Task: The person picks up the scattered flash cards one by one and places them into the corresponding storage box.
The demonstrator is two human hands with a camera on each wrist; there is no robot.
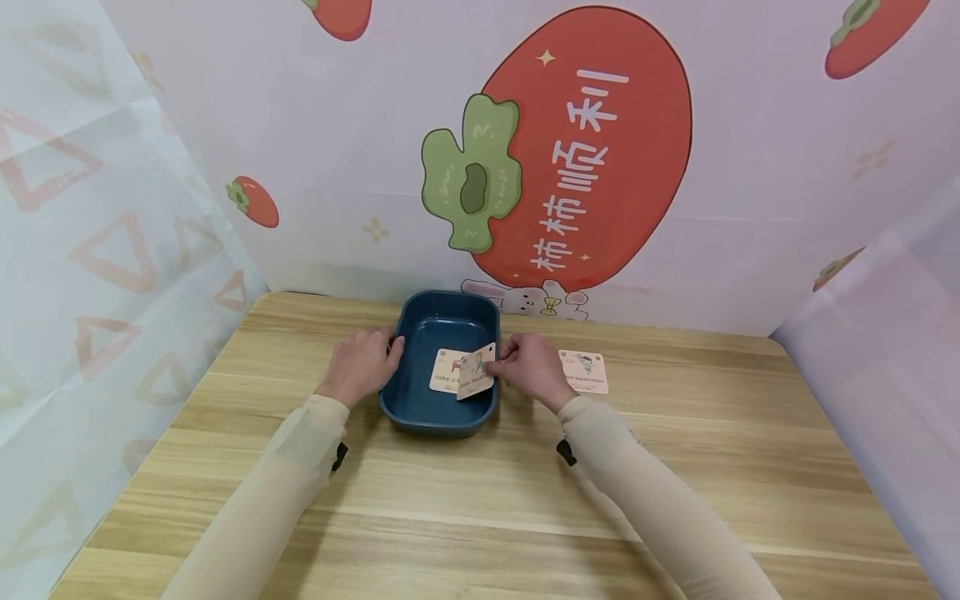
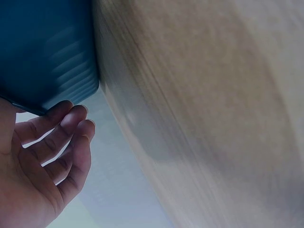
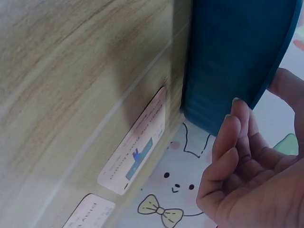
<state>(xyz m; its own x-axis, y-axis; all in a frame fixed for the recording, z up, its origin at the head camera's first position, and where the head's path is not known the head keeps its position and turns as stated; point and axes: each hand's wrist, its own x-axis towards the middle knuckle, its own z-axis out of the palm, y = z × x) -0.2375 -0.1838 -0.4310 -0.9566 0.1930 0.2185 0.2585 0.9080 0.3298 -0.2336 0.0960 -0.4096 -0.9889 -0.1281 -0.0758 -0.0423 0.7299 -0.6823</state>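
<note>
A dark blue plastic tray (image 1: 438,429) stands at the back of the table. My left hand (image 1: 362,364) grips its left rim, thumb inside and fingers along the outer wall. On the right side my right hand (image 1: 534,367) holds the opposite rim, with its fingers outside the wall in the right wrist view. Its thumb reaches inside onto a tilted "play football" card (image 1: 474,379), which leans at the right wall. Beneath that card a "take a…" picture card (image 1: 444,377) lies on the tray floor, partly covered.
To the right of the tray, a badminton card (image 1: 587,372) lies on the wooden table (image 1: 480,525). A "clean the blackboard" card (image 3: 135,145) lies between it and the tray, hidden by my right hand in the head view. A printed backdrop (image 1: 337,167) rises behind the table.
</note>
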